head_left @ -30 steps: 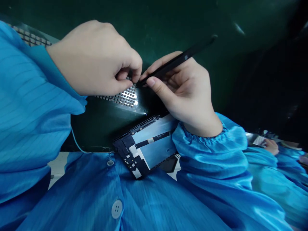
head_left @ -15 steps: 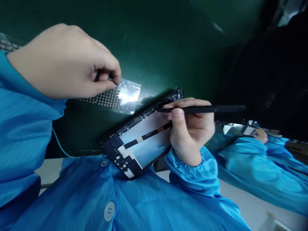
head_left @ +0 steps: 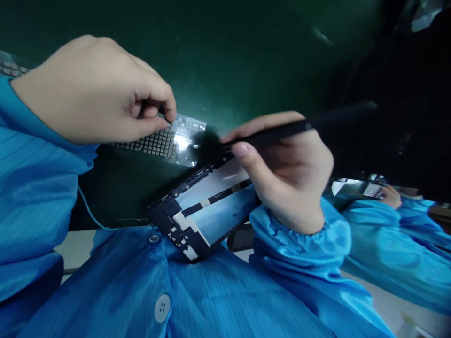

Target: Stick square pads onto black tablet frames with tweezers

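My left hand (head_left: 102, 94) is closed in a pinch at the clear sheet (head_left: 190, 136), which carries rows of small grey square pads (head_left: 160, 143). Black tweezers (head_left: 278, 134), blurred by motion, lie between the thumb and fingers of my right hand (head_left: 292, 169). Their tip is near the sheet's right side, above the upper edge of an opened phone (head_left: 214, 202). That phone rests tilted against my front, its inside facing up, with a black flex cable across a pale panel. My right hand covers its upper right part.
The green table mat (head_left: 229, 56) spreads beyond my hands. At the right, a co-worker's hand (head_left: 390, 196) is beside a pale sheet (head_left: 372, 190). Another dark device (head_left: 241, 238) lies partly hidden under my right sleeve. A thin blue cord (head_left: 86, 206) hangs from my left sleeve.
My right hand has moved up and to the right with the tweezers, whose tip has left the phone's frame. My left hand and the phone stay almost where they were.
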Tool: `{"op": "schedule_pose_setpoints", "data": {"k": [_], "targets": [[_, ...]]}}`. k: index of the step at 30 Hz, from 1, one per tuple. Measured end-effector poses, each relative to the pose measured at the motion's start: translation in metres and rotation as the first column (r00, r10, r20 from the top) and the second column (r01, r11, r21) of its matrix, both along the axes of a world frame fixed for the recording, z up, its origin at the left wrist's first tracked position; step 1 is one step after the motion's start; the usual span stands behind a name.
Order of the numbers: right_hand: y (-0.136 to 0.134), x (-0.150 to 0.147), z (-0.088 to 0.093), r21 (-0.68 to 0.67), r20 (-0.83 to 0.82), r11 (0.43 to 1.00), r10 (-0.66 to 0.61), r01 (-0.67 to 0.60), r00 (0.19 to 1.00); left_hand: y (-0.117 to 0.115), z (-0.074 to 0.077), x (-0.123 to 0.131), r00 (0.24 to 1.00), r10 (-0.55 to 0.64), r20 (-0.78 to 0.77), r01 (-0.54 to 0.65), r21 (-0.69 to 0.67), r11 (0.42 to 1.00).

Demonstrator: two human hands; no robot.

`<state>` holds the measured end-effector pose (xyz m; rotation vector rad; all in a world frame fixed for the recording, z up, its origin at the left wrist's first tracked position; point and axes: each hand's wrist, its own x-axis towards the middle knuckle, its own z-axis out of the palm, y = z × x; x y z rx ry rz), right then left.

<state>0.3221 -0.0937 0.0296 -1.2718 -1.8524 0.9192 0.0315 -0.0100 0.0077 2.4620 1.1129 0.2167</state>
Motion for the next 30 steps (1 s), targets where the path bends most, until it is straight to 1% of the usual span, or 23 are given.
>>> {"op": "schedule_pose_setpoints", "data": {"k": [2,3,6,8,10,13,16,19,21,23,24,26,28,30], "targets": [[0.020,-0.014,-0.002,-0.127,-0.069,0.987,0.087,-0.095,0.994,-0.001,0.006,0.003,1.000,0.009,-0.015,-0.009,-0.006,1.000],[0.030,-0.021,-0.005,-0.167,-0.099,0.977,0.120,-0.135,0.988,-0.002,0.009,0.005,1.000,0.003,-0.014,-0.003,-0.011,1.000],[0.046,-0.036,-0.018,-0.198,-0.144,0.962,0.163,-0.190,0.976,-0.002,0.013,0.008,1.000,0.004,-0.007,-0.004,-0.028,1.000],[0.048,-0.039,-0.024,-0.198,-0.144,0.959,0.175,-0.202,0.974,-0.002,0.013,0.009,1.000,0.020,-0.018,-0.020,-0.042,0.999],[0.046,-0.039,-0.026,-0.200,-0.130,0.957,0.185,-0.209,0.974,-0.002,0.012,0.009,0.999,0.037,-0.033,-0.039,-0.053,0.998],[0.044,-0.039,-0.025,-0.206,-0.108,0.959,0.176,-0.195,0.979,-0.002,0.011,0.009,0.997,0.049,-0.054,-0.052,-0.059,0.997],[0.047,-0.040,-0.023,-0.217,-0.104,0.958,0.170,-0.190,0.980,-0.002,0.012,0.009,0.996,0.042,-0.079,-0.046,-0.055,0.997],[0.051,-0.037,-0.021,-0.244,-0.188,0.948,0.161,-0.205,0.969,-0.001,0.015,0.009,0.998,0.014,-0.065,-0.017,-0.049,0.999],[0.045,-0.029,-0.018,-0.228,-0.281,0.963,0.076,-0.143,0.957,0.000,0.016,0.009,0.999,0.002,-0.043,-0.004,-0.054,0.999],[0.031,-0.017,-0.015,-0.154,-0.338,0.988,-0.063,0.011,0.939,0.000,0.016,0.008,1.000,0.006,-0.029,-0.007,-0.056,0.998],[0.022,-0.011,-0.014,-0.106,-0.343,0.989,-0.137,0.106,0.929,0.000,0.014,0.008,1.000,0.006,-0.026,-0.007,-0.053,0.999],[0.000,-0.001,-0.014,-0.021,-0.321,0.964,-0.256,0.264,0.912,-0.001,0.011,0.006,1.000,0.001,-0.011,-0.001,-0.032,0.999],[-0.018,0.006,-0.019,0.023,-0.270,0.941,-0.319,0.337,0.909,-0.002,0.007,0.005,1.000,-0.004,0.014,0.004,0.006,1.000],[-0.029,0.008,-0.025,0.043,-0.224,0.938,-0.326,0.343,0.919,-0.002,0.004,0.003,0.999,-0.008,0.042,0.006,0.039,0.999]]}}
